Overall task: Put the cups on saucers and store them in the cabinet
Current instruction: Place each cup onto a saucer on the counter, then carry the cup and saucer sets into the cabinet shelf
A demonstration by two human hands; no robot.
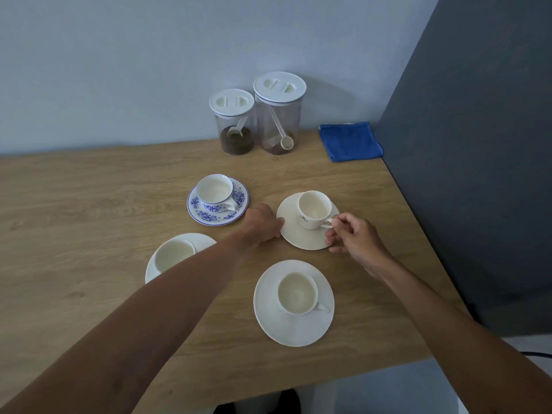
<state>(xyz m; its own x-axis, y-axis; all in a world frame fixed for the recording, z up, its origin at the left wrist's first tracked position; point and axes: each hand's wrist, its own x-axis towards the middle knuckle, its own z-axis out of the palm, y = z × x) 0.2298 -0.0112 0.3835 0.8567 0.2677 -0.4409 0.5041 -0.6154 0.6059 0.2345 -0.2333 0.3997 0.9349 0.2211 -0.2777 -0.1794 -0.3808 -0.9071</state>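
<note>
Two jars [231, 124], blue cloth [349, 141] behind cups [313, 209]

On the desk [74, 204], four cups each sit on their own saucer [298, 333]: a far-left cup [214, 189], a far-right cup [313, 209], a near-left cup [174, 255] and a near-right cup [297, 292]. Behind them a left jar [234, 127] stands beside a right jar [279, 115]; a cloth [351, 141] lies further right.

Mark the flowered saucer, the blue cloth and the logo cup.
flowered saucer [209, 218]: head view, its front rim.
blue cloth [349, 141]: head view, its middle.
logo cup [315, 207]: head view, its inside.
</note>
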